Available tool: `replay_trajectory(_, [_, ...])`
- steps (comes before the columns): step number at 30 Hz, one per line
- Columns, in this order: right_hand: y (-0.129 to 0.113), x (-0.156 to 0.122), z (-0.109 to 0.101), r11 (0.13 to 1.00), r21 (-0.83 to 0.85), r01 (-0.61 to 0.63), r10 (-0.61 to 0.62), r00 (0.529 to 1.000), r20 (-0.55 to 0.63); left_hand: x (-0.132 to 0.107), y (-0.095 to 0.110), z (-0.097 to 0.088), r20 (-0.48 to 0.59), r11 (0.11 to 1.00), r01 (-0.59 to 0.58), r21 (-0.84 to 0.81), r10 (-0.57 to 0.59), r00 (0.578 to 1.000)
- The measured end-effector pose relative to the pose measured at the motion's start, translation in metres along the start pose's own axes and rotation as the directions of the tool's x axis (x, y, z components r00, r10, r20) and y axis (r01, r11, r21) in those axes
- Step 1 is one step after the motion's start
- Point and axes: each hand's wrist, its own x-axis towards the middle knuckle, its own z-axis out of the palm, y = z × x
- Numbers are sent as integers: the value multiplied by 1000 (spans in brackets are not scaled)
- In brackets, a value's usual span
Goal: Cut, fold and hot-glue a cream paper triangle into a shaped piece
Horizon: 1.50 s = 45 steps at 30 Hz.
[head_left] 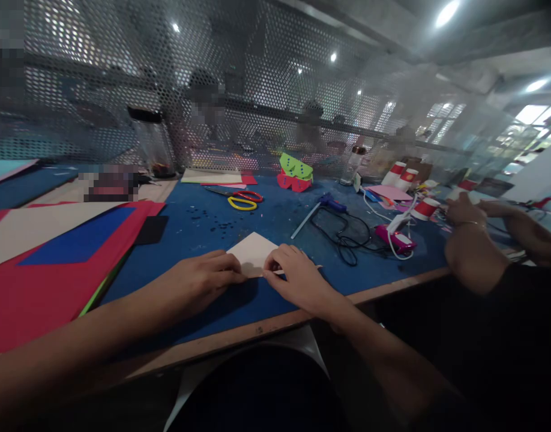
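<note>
A cream sheet of paper, folded to a point at its far end, lies on the blue tabletop in front of me. My left hand pinches its near left edge with the fingers curled together. On the near right edge, my right hand is closed on the paper, thumb and fingertips meeting at the fold. Part of the sheet is hidden under the right hand. Beyond it lie scissors with red and yellow handles, and to the right a blue glue gun with a glue stick sticking out.
Coloured paper sheets are stacked at left beside a black piece. Green and red paper shapes stand at the back. A pink glue gun and tangled cables lie right, near red-and-white cups and another person's hand.
</note>
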Motion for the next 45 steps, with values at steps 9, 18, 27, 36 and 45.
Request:
replay_trajectory(9, [1,-1,2,1000,-3,11,-11,1000,-19,-3,-1,0,-38,999,30,-41,-31,999])
replay_trajectory(18, [2,-1,2,1000,-2,16,-16,1000,-26,-10,-9,2,-53,997,63,-52,-66,996])
replay_trajectory(27, [3,-1,3,1000,-10,10,-10,1000,-21,-2,-8,0,68,866,410,-287,-409,910])
replay_trajectory(36, [1,-1,2,1000,-19,2,-2,1000,-17,14,3,-1,140,748,619,-240,-604,785])
replay_trajectory(45, [1,-1,3,1000,-5,5,-5,1000,-25,20,7,-6,166,728,665,-167,-644,746])
